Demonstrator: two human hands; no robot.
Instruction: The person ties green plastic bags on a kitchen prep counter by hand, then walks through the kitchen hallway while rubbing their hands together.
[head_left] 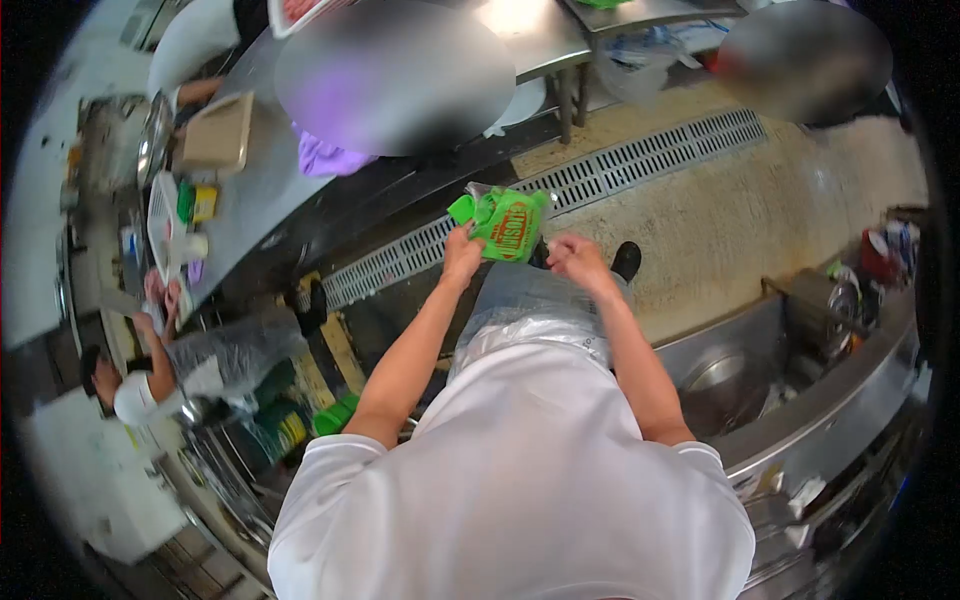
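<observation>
A green plastic bag (515, 226) with red lettering hangs in front of my body, above the floor drain. My left hand (463, 254) has its fingers wrapped round the bag's left edge. Just right of the bag is my right hand (578, 260), its fingers curled together near the bag's lower right side; whether they pinch a bit of it is too small to tell. A clear plastic apron (530, 315) covers my waist below both hands.
On the right is a metal sink (735, 350) with a large pan (728, 388). A long steel counter (265, 195) runs along the left, bearing a purple cloth (330, 155) and a tray (217, 133). Co-workers stand at the left. A slotted drain (640, 160) crosses the floor.
</observation>
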